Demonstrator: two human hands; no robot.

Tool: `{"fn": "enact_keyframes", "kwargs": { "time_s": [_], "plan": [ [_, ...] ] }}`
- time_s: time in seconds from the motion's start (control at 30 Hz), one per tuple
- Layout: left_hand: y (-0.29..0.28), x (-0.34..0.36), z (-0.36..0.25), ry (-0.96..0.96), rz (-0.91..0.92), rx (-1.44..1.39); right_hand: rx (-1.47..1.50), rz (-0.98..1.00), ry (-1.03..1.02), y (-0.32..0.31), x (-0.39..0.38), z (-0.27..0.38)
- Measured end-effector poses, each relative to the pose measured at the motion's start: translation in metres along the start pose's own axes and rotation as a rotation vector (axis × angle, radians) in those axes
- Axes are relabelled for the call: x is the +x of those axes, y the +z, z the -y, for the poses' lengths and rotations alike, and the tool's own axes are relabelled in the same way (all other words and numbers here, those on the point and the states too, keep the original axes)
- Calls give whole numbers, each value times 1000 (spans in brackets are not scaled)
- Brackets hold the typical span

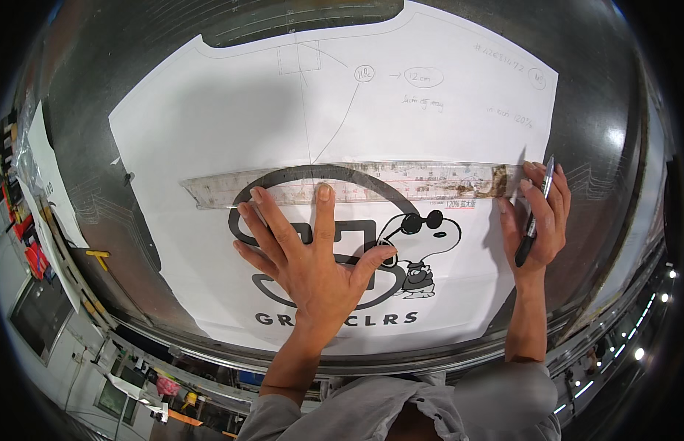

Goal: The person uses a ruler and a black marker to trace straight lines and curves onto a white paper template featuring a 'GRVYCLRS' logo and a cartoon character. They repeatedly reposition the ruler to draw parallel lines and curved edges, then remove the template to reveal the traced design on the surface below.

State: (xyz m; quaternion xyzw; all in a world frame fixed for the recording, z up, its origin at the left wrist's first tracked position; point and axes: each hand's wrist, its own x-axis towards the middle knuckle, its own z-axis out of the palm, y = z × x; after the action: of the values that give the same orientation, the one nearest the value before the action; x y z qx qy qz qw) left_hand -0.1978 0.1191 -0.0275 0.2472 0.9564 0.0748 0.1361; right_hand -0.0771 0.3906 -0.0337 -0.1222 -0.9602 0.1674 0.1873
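A large white paper sheet (209,110), cut to a garment-like outline, lies flat before me. It carries pencil lines, handwritten notes and a black printed design with a cartoon dog (419,250). Across its middle lies a clear, stained ruler (430,182), roughly level from left to right. My left hand (309,272) is spread over the printed design, fingertips on the ruler's lower edge and thumb apart. At the ruler's right end, my right hand (544,220) has a silver and black pen (526,248) tucked in its fingers, its thumb and forefinger around that end.
The sheet lies on a dark, scratched table (599,95) with a metal front edge. A yellow tool (98,256) rests near the left side. Beyond that side are plastic wrap (24,151) and red items (37,257).
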Motion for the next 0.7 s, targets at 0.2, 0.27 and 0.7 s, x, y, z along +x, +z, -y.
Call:
{"fn": "enact_keyframes", "kwargs": {
  "time_s": [0.2, 0.27, 0.7],
  "plan": [
    [1, 0, 0, -4, -4, 3, -9, 7, 0, -1, -1, 0],
    [1, 0, 0, -3, -6, 7, -7, 6, -4, 0, 0, 0],
    [0, -1, 0, 0, 21, 14, -11, 8, -5, 1, 6, 4]
  ]
}}
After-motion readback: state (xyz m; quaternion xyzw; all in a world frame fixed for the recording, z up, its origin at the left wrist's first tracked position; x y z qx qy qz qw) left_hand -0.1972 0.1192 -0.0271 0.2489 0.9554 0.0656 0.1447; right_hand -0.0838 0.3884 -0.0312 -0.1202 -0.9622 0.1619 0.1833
